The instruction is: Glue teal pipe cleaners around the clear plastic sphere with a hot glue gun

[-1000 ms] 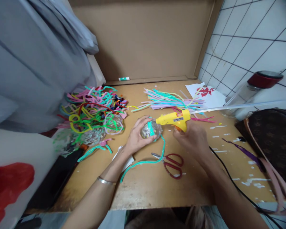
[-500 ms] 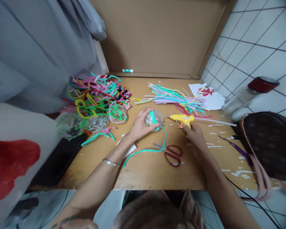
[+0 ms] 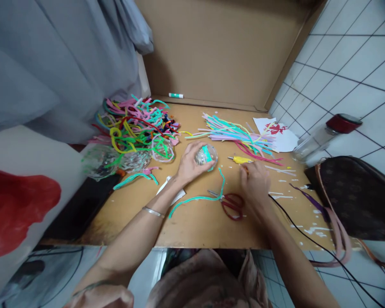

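My left hand (image 3: 189,164) is wrapped round a clear, rounded plastic piece (image 3: 213,153) with a turquoise strip across its side, held just above the table. To its right, my right hand (image 3: 256,182) is closed round the yellow glue gun (image 3: 241,160), whose nozzle points left towards the plastic piece. The hand hides most of the gun's grip. Between the hands and nearer me, a turquoise pipe cleaner (image 3: 195,198) curves over the blades of red-handled scissors (image 3: 233,207). A folded white paper (image 3: 177,196) lies partly under my left forearm.
A tangled heap of coloured pipe cleaners (image 3: 131,124) and clear plastic pieces (image 3: 133,161) lies left. Straight pipe cleaners (image 3: 235,131) lie behind my hands. At right are a bottle (image 3: 321,137), a brown bag (image 3: 353,196) and a black cord (image 3: 295,222).
My right hand has turned over the glue gun, covering more of it, and its nozzle has shifted slightly right. The plastic piece has turned a little, and the turquoise pipe cleaner's end now lies apart from it.
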Demonstrator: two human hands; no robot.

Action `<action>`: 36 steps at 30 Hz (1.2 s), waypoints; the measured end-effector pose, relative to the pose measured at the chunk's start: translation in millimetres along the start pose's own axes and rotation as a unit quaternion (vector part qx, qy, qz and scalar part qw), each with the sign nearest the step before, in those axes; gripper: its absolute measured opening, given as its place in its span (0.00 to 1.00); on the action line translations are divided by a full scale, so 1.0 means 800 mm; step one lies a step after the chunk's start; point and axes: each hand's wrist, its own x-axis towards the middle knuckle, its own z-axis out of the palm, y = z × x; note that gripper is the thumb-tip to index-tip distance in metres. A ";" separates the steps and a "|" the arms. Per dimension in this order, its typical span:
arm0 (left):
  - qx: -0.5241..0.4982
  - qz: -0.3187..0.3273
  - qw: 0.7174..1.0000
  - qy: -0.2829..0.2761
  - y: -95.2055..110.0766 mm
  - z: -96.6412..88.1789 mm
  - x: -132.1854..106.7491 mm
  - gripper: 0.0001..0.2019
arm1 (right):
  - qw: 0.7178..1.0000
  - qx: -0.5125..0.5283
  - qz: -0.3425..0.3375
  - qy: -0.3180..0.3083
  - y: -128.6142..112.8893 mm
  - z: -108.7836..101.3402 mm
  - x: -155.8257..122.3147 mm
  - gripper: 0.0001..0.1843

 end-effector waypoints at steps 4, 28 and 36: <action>0.000 0.000 1.000 0.003 0.001 0.002 -0.003 0.28 | 0.989 0.121 0.004 -0.084 -0.032 0.021 0.013 0.10; 0.005 0.032 0.997 -0.076 0.018 -0.004 -0.016 0.29 | 0.820 0.552 0.145 -0.030 -0.053 0.003 0.004 0.14; 0.047 0.066 0.991 -0.105 0.027 -0.007 -0.022 0.27 | 0.924 0.358 0.041 0.126 -0.065 -0.006 -0.001 0.09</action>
